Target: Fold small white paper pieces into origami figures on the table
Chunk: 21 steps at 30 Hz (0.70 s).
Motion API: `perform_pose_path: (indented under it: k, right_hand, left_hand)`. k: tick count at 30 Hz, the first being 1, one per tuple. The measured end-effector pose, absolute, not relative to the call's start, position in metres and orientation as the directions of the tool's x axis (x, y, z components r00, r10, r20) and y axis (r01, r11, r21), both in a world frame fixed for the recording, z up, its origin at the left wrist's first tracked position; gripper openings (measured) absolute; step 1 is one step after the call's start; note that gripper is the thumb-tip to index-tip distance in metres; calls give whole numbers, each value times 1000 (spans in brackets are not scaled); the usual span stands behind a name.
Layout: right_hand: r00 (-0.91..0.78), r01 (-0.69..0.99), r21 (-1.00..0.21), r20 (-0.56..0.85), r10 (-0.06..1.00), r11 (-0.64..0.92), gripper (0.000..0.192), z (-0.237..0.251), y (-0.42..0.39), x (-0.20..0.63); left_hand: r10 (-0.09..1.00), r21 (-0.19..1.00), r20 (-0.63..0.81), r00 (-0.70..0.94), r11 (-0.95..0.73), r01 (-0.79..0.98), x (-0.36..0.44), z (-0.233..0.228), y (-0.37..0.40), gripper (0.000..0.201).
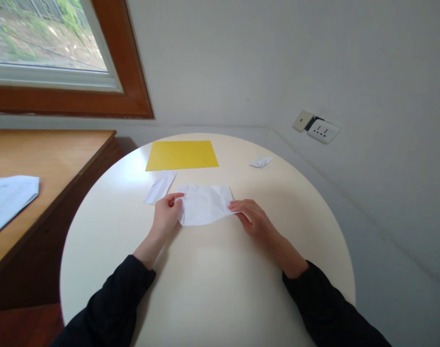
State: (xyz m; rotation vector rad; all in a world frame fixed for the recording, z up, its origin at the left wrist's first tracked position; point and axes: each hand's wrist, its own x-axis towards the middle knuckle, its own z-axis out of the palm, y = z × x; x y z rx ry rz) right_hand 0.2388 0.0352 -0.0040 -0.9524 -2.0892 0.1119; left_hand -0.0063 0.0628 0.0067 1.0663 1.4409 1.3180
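Note:
A creased white sheet of paper (204,204) lies in the middle of the round cream table (213,284). My left hand (165,216) pinches its left edge and my right hand (254,219) pinches its right edge, holding the sheet stretched between them just above the tabletop. Both arms wear black sleeves.
A yellow sheet (182,155) lies flat at the far side. A small folded white paper (161,187) sits just left of the held sheet, and a small folded white piece (261,161) at the far right. A wooden desk (43,159) with white paper (6,200) stands at left; wall sockets (317,127) at right.

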Motion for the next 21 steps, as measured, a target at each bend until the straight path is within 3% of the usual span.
perform_pose_path:
  k: [4, 10, 16, 21]
  right_hand:
    - [-463, 601, -428, 502, 730, 675, 14, -4, 27, 248]
    - [-502, 632, -467, 362, 786, 619, 30, -4, 21, 255]
    - [-429, 688, -463, 362, 827, 559, 30, -8, 25, 246]
    - [-367, 799, -345, 367, 855, 492, 22, -7, 26, 229]
  left_hand:
    - [980, 916, 124, -157, -53, 398, -7, 2, 61, 22]
    - [980, 552, 197, 39, -144, 821, -8, 2, 55, 27]
    - [929, 226, 339, 148, -233, 946, 0, 6, 42, 27]
    - [873, 166, 347, 343, -417, 894, 10, -7, 38, 34]
